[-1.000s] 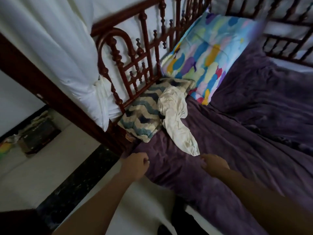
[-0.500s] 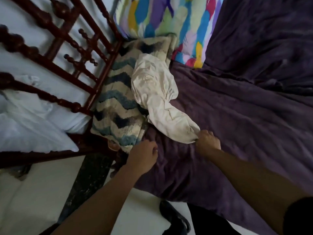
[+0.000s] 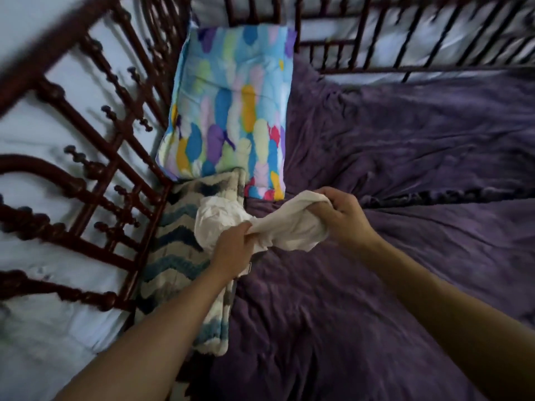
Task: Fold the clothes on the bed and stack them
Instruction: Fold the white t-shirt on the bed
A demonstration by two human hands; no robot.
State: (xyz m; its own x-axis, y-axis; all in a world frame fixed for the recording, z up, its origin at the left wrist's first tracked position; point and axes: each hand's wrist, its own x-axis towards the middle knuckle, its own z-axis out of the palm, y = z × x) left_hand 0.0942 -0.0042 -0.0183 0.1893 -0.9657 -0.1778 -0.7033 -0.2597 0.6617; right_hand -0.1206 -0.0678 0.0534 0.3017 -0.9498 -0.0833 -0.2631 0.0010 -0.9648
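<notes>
Cream garment (image 3: 292,228) is bunched between both hands. Left hand (image 3: 231,250) pinches its middle; right hand (image 3: 341,215) grips the end just right of it. Crumpled rest lies on the chevron blanket (image 3: 173,247) beyond left hand. Purple bedspread (image 3: 376,299) lies below both hands; multicolour pillow (image 3: 231,111) lies beyond them.

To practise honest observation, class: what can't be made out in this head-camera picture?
Head view: white garment, type unclear, bunched between left hand and right hand.
Head view: headboard rails, motion-blurred.
Head view: zigzag cloth, near end under the left forearm, cut by bottom edge.
</notes>
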